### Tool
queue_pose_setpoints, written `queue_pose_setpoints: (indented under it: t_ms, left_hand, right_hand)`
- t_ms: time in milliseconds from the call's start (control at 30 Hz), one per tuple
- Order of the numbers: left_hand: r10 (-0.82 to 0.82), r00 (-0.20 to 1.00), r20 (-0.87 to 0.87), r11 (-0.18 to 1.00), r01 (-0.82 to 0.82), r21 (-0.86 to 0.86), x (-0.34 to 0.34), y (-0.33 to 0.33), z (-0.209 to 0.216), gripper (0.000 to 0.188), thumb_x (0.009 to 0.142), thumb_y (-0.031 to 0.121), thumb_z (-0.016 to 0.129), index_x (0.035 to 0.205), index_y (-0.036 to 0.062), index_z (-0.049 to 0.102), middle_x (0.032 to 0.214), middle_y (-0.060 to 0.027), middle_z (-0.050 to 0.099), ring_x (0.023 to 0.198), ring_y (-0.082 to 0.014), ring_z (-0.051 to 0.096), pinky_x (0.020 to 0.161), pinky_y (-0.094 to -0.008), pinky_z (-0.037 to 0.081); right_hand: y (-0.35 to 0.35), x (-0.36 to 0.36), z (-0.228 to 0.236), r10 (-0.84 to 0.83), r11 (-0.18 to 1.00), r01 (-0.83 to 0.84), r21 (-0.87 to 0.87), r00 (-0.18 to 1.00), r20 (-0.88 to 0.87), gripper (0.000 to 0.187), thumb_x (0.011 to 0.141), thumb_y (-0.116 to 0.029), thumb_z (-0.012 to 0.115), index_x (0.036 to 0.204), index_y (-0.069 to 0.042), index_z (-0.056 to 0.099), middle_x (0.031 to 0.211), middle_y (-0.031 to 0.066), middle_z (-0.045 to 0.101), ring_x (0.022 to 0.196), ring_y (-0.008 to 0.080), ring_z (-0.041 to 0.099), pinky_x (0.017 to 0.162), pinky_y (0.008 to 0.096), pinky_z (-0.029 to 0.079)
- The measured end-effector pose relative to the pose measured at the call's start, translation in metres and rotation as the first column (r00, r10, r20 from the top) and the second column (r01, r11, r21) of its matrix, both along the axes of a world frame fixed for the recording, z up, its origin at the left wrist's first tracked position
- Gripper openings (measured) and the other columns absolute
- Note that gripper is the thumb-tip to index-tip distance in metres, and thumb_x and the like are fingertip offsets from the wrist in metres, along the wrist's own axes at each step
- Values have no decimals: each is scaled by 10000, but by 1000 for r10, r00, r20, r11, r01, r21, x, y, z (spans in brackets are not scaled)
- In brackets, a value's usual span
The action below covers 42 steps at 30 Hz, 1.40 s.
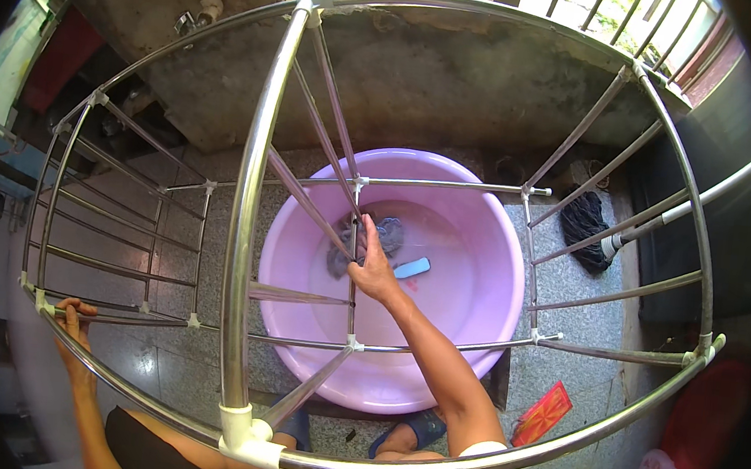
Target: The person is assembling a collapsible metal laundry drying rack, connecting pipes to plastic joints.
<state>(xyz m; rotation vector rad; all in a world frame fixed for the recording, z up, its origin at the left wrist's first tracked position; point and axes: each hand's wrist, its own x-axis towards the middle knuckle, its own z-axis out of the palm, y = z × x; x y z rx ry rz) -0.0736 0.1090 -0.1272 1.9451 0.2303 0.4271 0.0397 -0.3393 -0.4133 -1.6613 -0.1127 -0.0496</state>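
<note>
A large rack of shiny metal tubes (247, 223), joined by white plastic corner pieces, spans the view in front of me. At its near left corner, my left hand (74, 329) has its fingers closed round a tube. Through the frame reaches my right hand (374, 270), its fingers pressed together against the thin middle upright. Beneath it stands a wide purple basin (502, 272) with shallow water. A wet grey cloth (389, 236) shows just behind the right hand; whether that hand holds part of it I cannot tell. A light-blue flat bar (412, 267) lies in the basin.
A dark mop head (586, 231) on a pale pole lies at right on the speckled tile floor (594, 289). Near it is a red and gold paper packet (544, 414). A rough concrete wall (460, 90) and a barred window bound the far side. My slippers (419, 430) are by the basin.
</note>
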Motion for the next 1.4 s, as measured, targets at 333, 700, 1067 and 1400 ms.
queue_pose_setpoints:
  t_ms: [333, 700, 1067, 1400]
  left_hand:
    - [-10, 1000, 13, 1000, 10, 24, 1, -4, 2, 177, 990, 197, 431, 1036, 55, 528, 861, -50, 549, 832, -155, 569, 858, -327, 477]
    - [1, 1000, 12, 1000, -1, 9, -3, -5, 3, 174, 987, 194, 438, 1022, 63, 546, 855, -50, 558, 832, -152, 574, 862, -322, 480]
    - [-14, 1000, 2, 1000, 14, -2, 1, 1, 3, 170, 989, 194, 435, 1034, 64, 534, 866, -52, 556, 847, -151, 570, 871, -319, 462]
    - [-54, 998, 12, 998, 54, -10, -2, -2, 2, 170, 988, 196, 440, 1038, 66, 537, 871, -51, 560, 853, -150, 573, 871, -312, 460]
  right_hand:
    - [11, 3, 2, -189, 935, 236, -266, 964, 188, 785, 705, -33, 631, 1404, -44, 274, 1404, 212, 349, 1263, 358, 408, 1047, 375, 357]
    - [9, -4, 3, -133, 949, 163, -268, 983, 128, 768, 711, -25, 630, 1398, -25, 289, 1404, 182, 377, 1287, 318, 401, 1056, 357, 346]
    - [15, -44, 7, -234, 970, 234, -57, 972, 7, 361, 809, -22, 539, 1168, 7, 559, 1198, 180, 575, 1013, 312, 607, 853, 327, 500]
    - [18, -43, 29, -230, 973, 230, 0, 973, 5, 296, 811, -19, 544, 1104, -31, 585, 1120, 166, 578, 909, 285, 616, 792, 340, 505]
